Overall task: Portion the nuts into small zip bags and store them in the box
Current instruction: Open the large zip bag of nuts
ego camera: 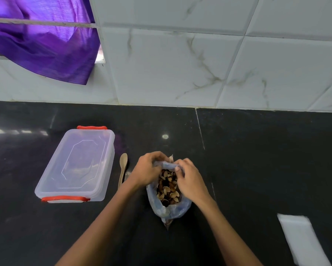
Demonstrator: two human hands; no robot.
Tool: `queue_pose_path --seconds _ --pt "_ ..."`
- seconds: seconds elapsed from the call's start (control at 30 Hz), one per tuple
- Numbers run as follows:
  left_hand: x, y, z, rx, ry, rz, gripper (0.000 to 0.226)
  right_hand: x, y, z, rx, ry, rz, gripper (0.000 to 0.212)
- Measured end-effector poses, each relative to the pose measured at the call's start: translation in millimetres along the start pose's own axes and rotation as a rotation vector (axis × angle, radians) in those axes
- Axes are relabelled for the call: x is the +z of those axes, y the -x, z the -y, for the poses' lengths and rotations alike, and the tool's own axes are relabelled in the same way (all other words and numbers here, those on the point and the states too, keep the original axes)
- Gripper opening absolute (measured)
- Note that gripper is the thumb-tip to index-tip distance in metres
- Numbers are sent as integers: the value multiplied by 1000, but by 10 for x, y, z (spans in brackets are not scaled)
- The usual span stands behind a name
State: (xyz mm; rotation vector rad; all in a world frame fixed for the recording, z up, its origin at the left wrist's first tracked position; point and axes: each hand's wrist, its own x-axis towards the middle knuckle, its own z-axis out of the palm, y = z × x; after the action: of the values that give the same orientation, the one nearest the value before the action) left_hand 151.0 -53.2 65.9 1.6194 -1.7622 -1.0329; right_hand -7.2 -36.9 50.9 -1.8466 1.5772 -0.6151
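Observation:
A clear plastic bag of nuts (168,206) stands on the black counter in the middle of the view, its mouth open and pale nut shells (167,187) showing inside. My left hand (148,169) pinches the bag's far left rim. My right hand (190,179) grips the far right rim, so both hands hold the opening apart. A clear plastic box (77,164) with red clips and its lid on sits to the left. A wooden spoon (122,169) lies between the box and the bag. A stack of white zip bags (303,239) lies at the lower right.
The black counter (257,160) runs back to a white marbled tile wall (180,64). A purple cloth (40,41) hangs at the upper left above the counter.

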Motion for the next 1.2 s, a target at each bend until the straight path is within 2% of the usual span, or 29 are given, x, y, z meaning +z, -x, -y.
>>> queue_pose_path --seconds 0.2,0.27,0.33,0.43,0.53,0.6,0.67,0.73,0.77,0.9,1.03,1.1,1.2 --pt "10 94 -81 -34 77 14 29 62 107 7 -40 -26 -79 17" --pt "15 116 -78 -60 74 63 29 70 131 -20 -22 -44 -74 15" --pt "31 144 -76 -112 79 132 42 56 151 -51 24 -89 -27 17" --pt "68 267 -85 -237 151 109 62 -44 188 -54 227 -127 52 45" --pt "70 485 -40 -452 189 8 63 -179 318 -84 411 -110 123 60" --pt "56 656 -36 -625 191 96 51 -240 453 -85 522 -144 206 53" --pt "79 782 -52 -702 255 204 35 -254 575 -64 580 -232 261 31" --pt "118 848 -38 -681 339 194 22 -252 647 -31 590 -307 246 6" --pt "138 867 -32 -659 387 163 18 -259 665 -22 593 -336 227 3" --pt "188 900 -34 -619 629 106 12 -291 668 -28 618 -439 194 14" --pt "268 901 -30 -600 830 202 20 -269 695 -95 646 -547 181 16" --pt "319 887 -24 -618 858 262 21 -268 730 -132 654 -579 162 18" --pt "392 876 -42 -559 746 367 22 -343 797 -181 647 -573 103 20"
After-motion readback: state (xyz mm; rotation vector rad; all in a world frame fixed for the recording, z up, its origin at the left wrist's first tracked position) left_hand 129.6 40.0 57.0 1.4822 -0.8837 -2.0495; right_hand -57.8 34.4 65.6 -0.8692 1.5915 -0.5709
